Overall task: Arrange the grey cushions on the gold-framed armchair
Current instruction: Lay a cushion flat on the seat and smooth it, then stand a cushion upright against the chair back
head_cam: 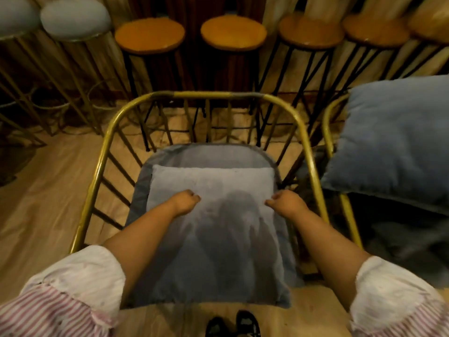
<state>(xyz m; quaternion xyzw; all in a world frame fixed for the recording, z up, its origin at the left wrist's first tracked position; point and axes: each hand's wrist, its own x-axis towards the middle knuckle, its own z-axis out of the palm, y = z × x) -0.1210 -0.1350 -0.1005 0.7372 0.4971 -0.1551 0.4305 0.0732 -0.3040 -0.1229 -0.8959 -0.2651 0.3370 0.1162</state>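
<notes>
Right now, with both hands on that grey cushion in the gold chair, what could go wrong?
The loose cushion lies flat on the seat pad with its near edge over the front; it might slide off toward the shoes if the left hand and right hand let go. Lifting it back could also catch the gold frame bars.

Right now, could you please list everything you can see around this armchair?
armchair: one, gold frame, centre
seat cushion: one, dark grey, on the armchair
loose cushion: one, light grey, on the seat cushion
second cushion: one, blue-grey, on the neighbouring chair, right
wooden stools: at least four, orange tops, behind
padded stools: two, grey, back left
floor: light wood
shoes: two, black, bottom edge
left hand, right hand: both closed on the loose cushion
</notes>
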